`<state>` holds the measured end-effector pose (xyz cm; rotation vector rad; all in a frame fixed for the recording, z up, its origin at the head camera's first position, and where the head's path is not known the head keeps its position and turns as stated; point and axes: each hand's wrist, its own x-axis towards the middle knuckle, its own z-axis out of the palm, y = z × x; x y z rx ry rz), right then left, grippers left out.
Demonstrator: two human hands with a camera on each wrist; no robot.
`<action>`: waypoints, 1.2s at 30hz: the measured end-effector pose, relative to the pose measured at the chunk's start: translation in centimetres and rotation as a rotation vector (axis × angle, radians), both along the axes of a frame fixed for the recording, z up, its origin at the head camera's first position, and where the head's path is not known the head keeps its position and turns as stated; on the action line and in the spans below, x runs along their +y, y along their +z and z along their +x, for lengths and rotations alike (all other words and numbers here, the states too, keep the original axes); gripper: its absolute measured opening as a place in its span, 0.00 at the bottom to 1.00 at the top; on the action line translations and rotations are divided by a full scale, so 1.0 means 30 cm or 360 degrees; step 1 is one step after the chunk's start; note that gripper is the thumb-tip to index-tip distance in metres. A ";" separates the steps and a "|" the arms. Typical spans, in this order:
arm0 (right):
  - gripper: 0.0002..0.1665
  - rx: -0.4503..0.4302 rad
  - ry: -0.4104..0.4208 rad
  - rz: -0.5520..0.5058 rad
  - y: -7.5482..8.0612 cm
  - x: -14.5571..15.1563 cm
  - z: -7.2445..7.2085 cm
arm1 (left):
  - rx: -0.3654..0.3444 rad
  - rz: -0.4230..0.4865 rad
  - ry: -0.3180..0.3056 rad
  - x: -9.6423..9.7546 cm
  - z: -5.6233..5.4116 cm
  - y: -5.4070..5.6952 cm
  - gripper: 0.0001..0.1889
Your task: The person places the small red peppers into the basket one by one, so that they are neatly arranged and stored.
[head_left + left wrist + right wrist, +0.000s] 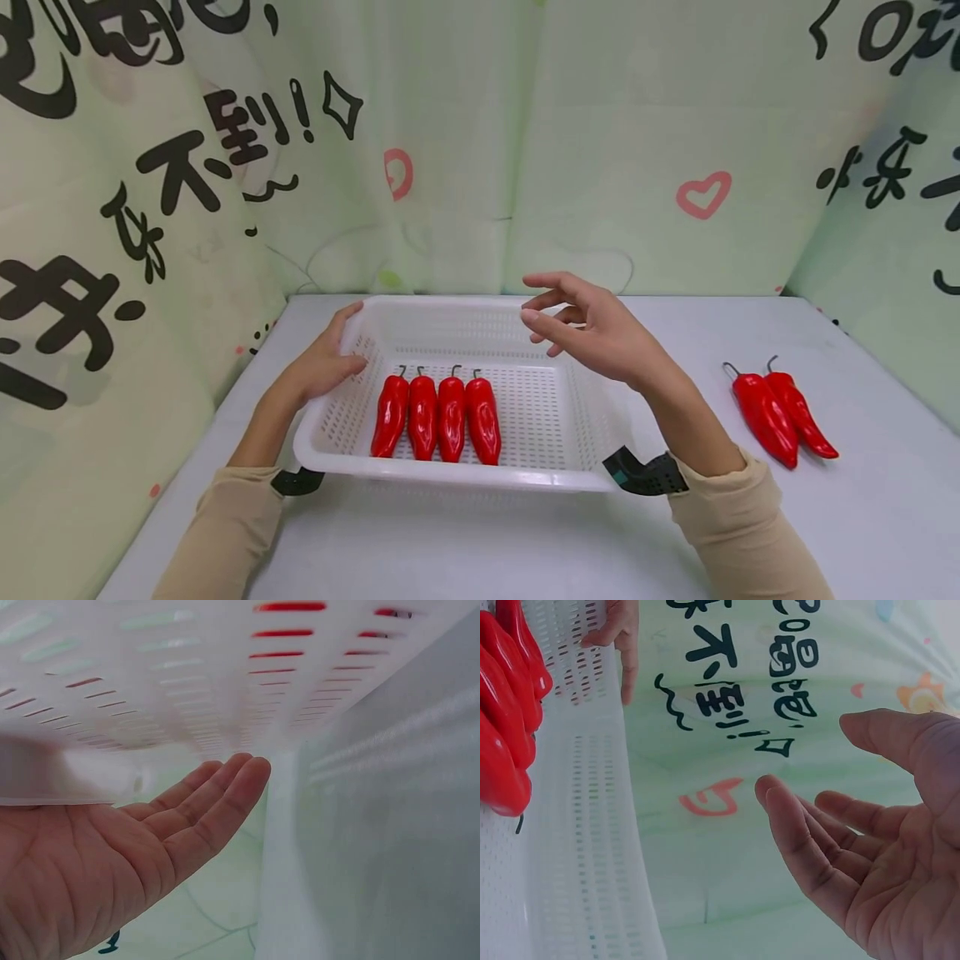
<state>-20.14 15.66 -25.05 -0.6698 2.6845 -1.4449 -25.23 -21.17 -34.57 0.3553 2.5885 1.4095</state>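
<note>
A white plastic basket (525, 482) with slotted walls is in front of me, several red peppers (452, 417) lying side by side in it, stems away from me. My left hand (322, 360) grips its left side, thumb over the rim. In the left wrist view, the fingers (217, 799) of that hand reach along the outside of the slotted plastic. My right hand (592, 325) is raised over the basket's far right part, fingers loosely bent and apart. In the right wrist view, nothing is between the fingers (810, 847) and thumb.
Two more red peppers (780, 408) lie together on the white table (885, 500), right of the basket. A pale green curtain (600, 150) with black lettering and pink hearts stands behind the table and along both sides. Dark straps (647, 473) sit at both wrists.
</note>
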 end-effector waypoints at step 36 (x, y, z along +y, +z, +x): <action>0.33 0.0048 -0.0174 0.0298 -0.022 0.216 0.046 | -0.0019 0.0017 -0.0015 0.002 0.007 0.006 0.46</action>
